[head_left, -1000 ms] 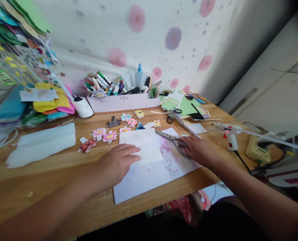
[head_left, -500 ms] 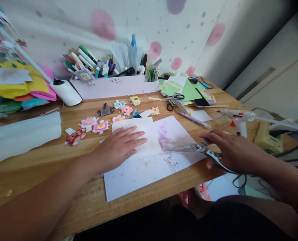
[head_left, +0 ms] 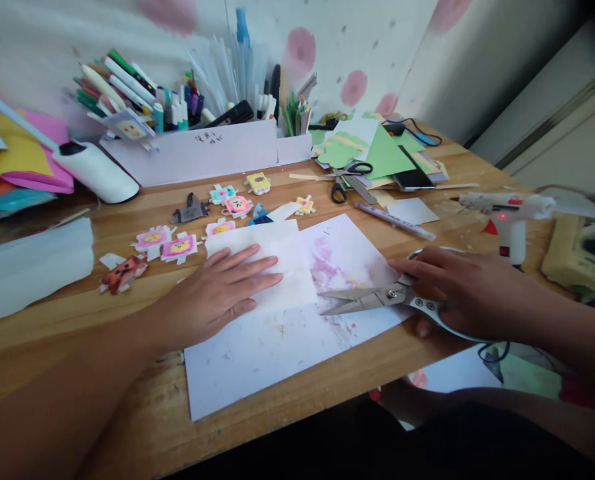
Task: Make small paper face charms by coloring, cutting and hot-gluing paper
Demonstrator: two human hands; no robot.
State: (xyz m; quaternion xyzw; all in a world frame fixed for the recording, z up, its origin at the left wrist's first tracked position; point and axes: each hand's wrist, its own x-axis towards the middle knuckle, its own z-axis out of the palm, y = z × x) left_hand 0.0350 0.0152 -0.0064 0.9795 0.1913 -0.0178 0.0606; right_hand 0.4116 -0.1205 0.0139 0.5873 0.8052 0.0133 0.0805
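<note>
My left hand (head_left: 222, 293) lies flat with its fingers spread on a blank white piece of paper (head_left: 290, 257). That piece rests on a larger white sheet (head_left: 247, 373) with purple smudges and small stains. My right hand (head_left: 457, 290) is wrapped round the handles of large silver scissors (head_left: 372, 298). The scissor blades are parted a little and point left, with their tips at the right edge of the blank piece. Small cut-out paper figures, among them a pink one (head_left: 179, 247) and a red one (head_left: 123, 273), lie beyond my left hand.
A white box of pens (head_left: 192, 155) stands at the back. Small black-handled scissors (head_left: 352, 181), green paper (head_left: 387, 155) and a purple pen (head_left: 395, 221) lie back right. At right are a glue gun (head_left: 510, 217) and a power strip (head_left: 582, 253); a paper roll (head_left: 32, 267) is at left.
The view has shifted, so the table things look nearer and further left. The scissor blades have parted slightly more and their tips now reach the blank piece's edge. My left hand still presses on the paper.
</note>
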